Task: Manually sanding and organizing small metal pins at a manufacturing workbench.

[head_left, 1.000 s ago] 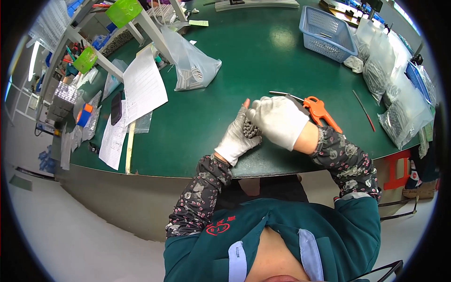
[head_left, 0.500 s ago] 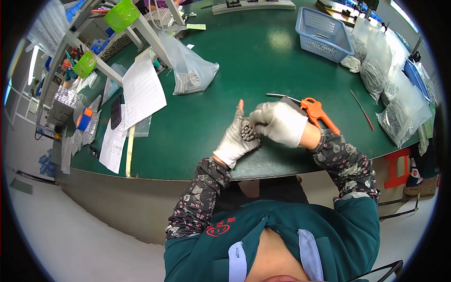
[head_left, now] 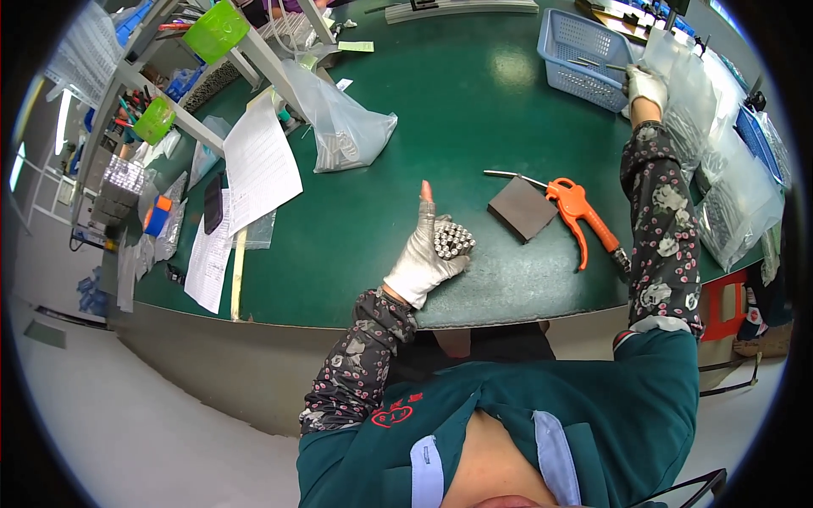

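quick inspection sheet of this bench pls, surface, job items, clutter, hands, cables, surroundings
surface: green table, curved front edge, glare patch near the far side
job's things: bundle of small metal pins held on end in the left hand; clear bags of parts at the right
clutter: grey block, orange air blow gun, blue basket, filled clear bag, paper sheets
grippers: left hand gloved, curled round the pins, forefinger straight; right hand gloved, reaching to the bags beside the basket
cables: nothing seen
surroundings: rack with green tags at left, red stool at right
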A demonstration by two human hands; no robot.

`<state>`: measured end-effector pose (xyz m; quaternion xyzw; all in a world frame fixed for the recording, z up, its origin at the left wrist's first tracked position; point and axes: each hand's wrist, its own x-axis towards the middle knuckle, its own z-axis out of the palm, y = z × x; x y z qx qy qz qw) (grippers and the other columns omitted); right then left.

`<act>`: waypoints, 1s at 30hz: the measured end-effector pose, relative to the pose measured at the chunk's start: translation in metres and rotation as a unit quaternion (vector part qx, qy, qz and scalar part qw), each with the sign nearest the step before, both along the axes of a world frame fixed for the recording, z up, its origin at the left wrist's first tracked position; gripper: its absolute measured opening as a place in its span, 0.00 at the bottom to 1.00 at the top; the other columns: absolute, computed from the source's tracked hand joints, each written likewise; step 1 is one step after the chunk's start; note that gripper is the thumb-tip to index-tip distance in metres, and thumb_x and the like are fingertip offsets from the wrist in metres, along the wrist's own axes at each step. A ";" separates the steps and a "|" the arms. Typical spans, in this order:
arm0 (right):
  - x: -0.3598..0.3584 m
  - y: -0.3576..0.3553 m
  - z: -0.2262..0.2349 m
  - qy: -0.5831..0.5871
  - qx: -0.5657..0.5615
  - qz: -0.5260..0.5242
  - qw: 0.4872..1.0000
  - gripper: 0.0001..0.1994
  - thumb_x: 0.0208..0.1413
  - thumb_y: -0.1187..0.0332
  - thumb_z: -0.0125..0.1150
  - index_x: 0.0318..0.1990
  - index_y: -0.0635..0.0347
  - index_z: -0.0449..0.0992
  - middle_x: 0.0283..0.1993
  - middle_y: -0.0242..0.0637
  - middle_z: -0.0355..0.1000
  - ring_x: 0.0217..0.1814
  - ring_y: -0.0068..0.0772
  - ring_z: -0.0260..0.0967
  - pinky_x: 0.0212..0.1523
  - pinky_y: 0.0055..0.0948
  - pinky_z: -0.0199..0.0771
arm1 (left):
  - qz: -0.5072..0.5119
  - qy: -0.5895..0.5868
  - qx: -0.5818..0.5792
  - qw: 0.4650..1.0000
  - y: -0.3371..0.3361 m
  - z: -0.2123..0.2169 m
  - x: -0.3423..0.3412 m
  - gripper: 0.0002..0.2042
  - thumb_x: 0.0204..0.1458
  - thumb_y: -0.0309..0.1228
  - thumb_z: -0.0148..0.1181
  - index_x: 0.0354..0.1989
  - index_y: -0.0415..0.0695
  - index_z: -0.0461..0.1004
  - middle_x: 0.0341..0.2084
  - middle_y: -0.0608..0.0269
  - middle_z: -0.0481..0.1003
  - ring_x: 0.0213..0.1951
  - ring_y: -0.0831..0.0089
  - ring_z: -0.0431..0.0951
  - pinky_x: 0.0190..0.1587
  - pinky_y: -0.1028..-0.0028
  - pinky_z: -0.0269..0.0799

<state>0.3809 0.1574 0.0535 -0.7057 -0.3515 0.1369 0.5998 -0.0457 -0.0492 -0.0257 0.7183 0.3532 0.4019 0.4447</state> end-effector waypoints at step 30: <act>-0.281 -0.181 -0.004 -0.616 0.107 0.490 0.608 0.09 0.38 0.72 0.53 0.30 0.64 0.72 0.22 0.39 0.68 0.27 0.37 0.69 0.26 0.32 0.68 | 0.007 0.011 0.074 0.997 0.003 0.004 0.008 0.58 0.34 0.22 0.63 0.61 0.54 0.16 0.49 0.61 0.60 0.50 0.71 0.63 0.57 0.73 0.57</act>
